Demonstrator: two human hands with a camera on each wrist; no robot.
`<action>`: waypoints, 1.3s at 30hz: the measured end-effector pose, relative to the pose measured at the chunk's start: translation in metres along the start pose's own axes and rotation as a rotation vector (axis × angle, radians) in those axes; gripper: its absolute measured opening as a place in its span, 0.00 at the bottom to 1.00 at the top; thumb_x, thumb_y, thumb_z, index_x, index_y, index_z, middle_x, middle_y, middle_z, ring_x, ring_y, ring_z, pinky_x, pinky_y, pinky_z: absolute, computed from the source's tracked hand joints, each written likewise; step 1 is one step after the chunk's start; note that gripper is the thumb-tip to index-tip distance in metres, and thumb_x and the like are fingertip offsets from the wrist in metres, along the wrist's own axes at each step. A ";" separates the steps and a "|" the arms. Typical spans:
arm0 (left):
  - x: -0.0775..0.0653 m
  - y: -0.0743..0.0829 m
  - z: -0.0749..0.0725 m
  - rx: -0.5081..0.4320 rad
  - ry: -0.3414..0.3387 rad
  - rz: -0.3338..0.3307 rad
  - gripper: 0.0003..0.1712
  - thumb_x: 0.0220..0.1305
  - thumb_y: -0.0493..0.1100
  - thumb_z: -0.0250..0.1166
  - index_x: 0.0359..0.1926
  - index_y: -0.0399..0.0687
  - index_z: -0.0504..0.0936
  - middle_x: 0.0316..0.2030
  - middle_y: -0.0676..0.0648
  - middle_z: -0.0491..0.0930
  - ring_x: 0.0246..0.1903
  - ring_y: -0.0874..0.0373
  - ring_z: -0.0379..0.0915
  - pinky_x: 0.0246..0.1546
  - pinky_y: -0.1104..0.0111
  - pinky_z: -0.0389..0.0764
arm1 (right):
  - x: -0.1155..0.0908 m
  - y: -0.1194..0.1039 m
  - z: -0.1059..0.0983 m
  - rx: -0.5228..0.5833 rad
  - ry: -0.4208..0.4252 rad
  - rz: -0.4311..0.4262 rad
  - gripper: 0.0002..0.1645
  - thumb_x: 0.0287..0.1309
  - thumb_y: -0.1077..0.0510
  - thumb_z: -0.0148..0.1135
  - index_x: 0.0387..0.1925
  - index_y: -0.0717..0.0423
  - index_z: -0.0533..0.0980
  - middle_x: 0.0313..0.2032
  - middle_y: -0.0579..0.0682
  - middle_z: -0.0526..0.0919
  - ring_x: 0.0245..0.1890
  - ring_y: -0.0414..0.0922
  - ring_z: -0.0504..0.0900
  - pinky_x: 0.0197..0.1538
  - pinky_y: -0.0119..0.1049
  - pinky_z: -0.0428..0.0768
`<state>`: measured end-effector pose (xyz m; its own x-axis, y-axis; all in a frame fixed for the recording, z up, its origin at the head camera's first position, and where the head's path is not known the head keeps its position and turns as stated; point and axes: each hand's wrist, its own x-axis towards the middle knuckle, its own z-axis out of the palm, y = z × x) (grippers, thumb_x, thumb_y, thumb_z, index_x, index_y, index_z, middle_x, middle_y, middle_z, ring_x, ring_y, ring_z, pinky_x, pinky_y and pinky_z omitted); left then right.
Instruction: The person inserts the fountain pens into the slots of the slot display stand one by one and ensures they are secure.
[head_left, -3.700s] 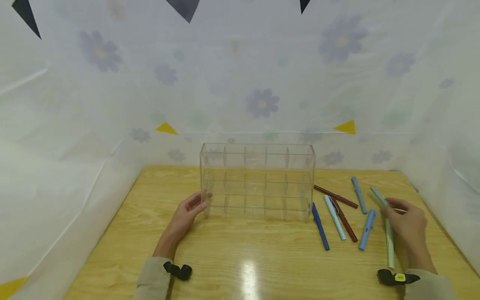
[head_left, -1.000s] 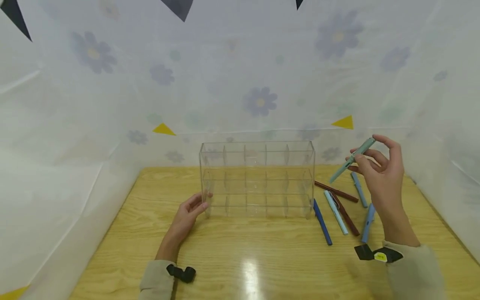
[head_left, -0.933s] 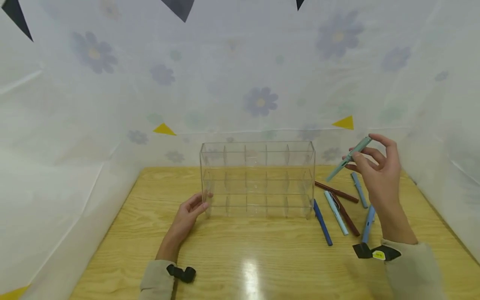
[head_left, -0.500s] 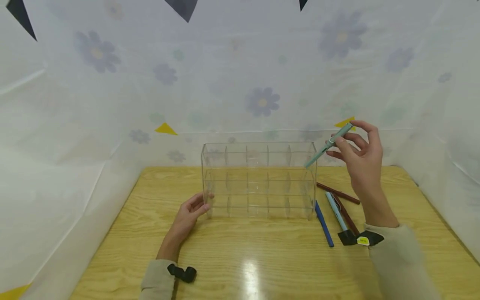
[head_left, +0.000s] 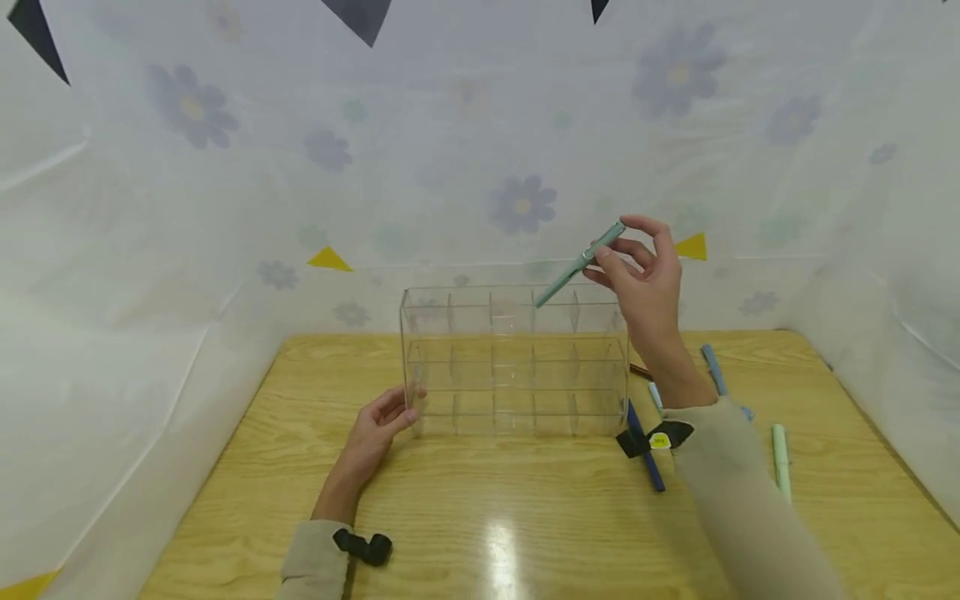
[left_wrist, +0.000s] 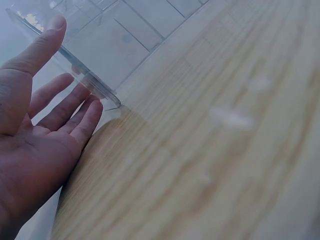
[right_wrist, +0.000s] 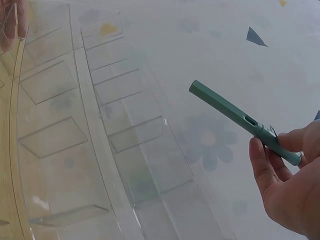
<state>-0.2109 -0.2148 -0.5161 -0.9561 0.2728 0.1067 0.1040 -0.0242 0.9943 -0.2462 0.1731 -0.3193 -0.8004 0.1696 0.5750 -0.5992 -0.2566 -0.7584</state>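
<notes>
A clear compartment organizer (head_left: 513, 390) stands upright on the wooden table, divided into a grid of cells. My left hand (head_left: 381, 427) holds its left end, thumb at the front edge and fingertips behind it; in the left wrist view that hand (left_wrist: 45, 120) straddles the clear side wall. My right hand (head_left: 645, 279) pinches a green fountain pen (head_left: 577, 265) by its clip end. The pen slants down to the left, its lower end overlapping the organizer's top rim in the head view. The right wrist view shows the pen (right_wrist: 225, 107) in the air beside the organizer.
Right of the organizer lie a dark blue pen (head_left: 654, 471), a light green pen (head_left: 781, 458) and a greyish-blue pen (head_left: 714, 367). Other pens are mostly hidden under the right forearm. A white flowered curtain (head_left: 465, 150) encloses the table on three sides.
The right hand has picked up the green pen from the table's right side, raised it and carried it left to above the organizer. The left hand has stayed at the organizer's left end.
</notes>
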 end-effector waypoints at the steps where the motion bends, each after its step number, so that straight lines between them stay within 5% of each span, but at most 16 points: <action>1: 0.000 0.000 0.000 -0.003 0.002 -0.001 0.31 0.74 0.38 0.63 0.74 0.37 0.68 0.68 0.34 0.72 0.69 0.49 0.67 0.59 0.70 0.77 | 0.002 0.002 0.004 0.008 -0.004 0.002 0.26 0.66 0.73 0.63 0.63 0.59 0.71 0.44 0.63 0.82 0.38 0.50 0.88 0.48 0.43 0.86; 18: 0.000 0.004 0.000 -0.018 0.041 -0.088 0.33 0.73 0.38 0.65 0.74 0.35 0.66 0.70 0.34 0.69 0.72 0.45 0.63 0.57 0.73 0.77 | 0.023 0.048 0.060 -0.038 -0.045 0.099 0.23 0.66 0.71 0.65 0.60 0.61 0.72 0.38 0.58 0.83 0.35 0.52 0.89 0.48 0.44 0.86; 30: 0.002 0.002 0.004 -0.036 0.029 -0.089 0.31 0.73 0.37 0.65 0.73 0.36 0.69 0.69 0.36 0.71 0.72 0.46 0.63 0.58 0.73 0.76 | 0.023 0.060 0.067 -0.184 -0.177 0.182 0.20 0.67 0.68 0.65 0.57 0.71 0.71 0.43 0.69 0.84 0.36 0.50 0.89 0.46 0.45 0.87; 39: 0.000 0.005 0.001 -0.019 0.029 -0.085 0.31 0.73 0.37 0.65 0.73 0.36 0.69 0.69 0.36 0.71 0.72 0.46 0.63 0.58 0.73 0.76 | 0.023 0.059 0.068 -0.274 -0.270 0.181 0.12 0.66 0.67 0.67 0.48 0.68 0.76 0.41 0.62 0.88 0.37 0.48 0.90 0.42 0.40 0.87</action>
<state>-0.2100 -0.2140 -0.5112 -0.9688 0.2467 0.0217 0.0173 -0.0200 0.9996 -0.2988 0.0973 -0.3303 -0.8813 -0.1200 0.4571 -0.4613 0.0089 -0.8872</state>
